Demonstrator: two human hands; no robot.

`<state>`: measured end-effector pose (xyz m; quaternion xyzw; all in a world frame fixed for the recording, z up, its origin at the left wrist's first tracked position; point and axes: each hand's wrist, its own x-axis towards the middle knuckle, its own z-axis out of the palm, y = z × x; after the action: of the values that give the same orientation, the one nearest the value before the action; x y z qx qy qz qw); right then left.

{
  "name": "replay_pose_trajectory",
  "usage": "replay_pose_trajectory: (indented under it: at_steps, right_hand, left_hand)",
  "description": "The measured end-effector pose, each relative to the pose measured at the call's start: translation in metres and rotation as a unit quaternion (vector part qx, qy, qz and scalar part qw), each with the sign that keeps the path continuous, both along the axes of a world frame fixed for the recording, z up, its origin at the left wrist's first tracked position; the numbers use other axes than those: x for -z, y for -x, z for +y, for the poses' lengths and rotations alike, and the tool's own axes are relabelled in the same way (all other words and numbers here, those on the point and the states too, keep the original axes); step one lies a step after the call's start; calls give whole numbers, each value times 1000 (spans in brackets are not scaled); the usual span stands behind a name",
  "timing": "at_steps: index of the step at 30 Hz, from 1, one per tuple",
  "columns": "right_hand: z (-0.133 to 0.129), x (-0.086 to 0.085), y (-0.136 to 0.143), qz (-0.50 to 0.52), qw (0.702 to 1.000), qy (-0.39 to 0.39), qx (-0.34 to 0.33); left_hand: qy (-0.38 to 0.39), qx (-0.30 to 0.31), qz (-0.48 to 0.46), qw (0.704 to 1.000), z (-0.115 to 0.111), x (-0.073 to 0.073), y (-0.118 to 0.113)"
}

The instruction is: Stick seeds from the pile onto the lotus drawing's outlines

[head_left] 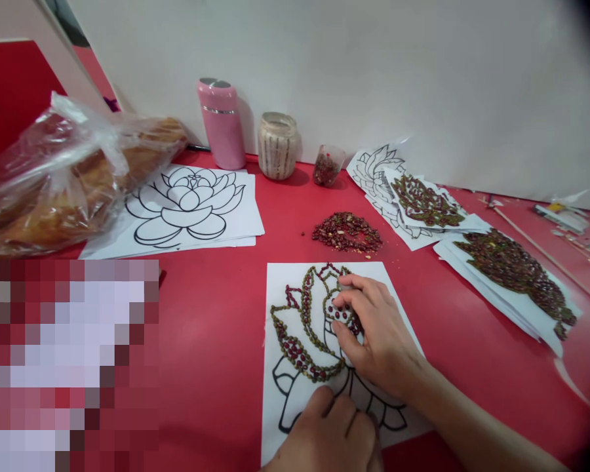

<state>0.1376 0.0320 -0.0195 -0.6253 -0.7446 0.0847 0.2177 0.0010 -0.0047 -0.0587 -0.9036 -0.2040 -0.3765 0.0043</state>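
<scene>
A white sheet with a black-outlined lotus drawing (305,400) lies before me, partly covered with dark red beans (295,354) and green beans (305,308) along the petals. My right hand (373,328) is over the centre of the flower, its thumb and fingertips apart, with red beans on the paper showing between them. I cannot see anything held there. Low on the same sheet rests my left hand (332,432), fingers curled under; whatever they hold, if anything, is hidden. Just beyond the sheet is a loose pile of red beans (347,231).
Bean-covered sheets (516,278) and a stack of drawings (381,170) lie right. Behind stand a pink flask (222,124), a glass jar (277,145) and a small cup (328,165). More lotus sheets (246,203) and a plastic bag (78,177) are left.
</scene>
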Motion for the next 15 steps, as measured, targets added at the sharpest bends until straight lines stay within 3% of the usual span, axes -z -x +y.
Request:
replay_pose_trajectory:
  at_steps: [7,12,15]
  right_hand:
    - [12,-16,-26,33,998,-45,21]
    - [65,-14,-70,-8,995,-44,89]
    - [98,-8,-86,-36,994,-41,94]
  left_hand:
    - [-3,-14,-18,1000,0,1,-2]
    - [-41,-21,-1,999,4,-8,-2]
    - [-58,-36,-10,998,5,-10,-3]
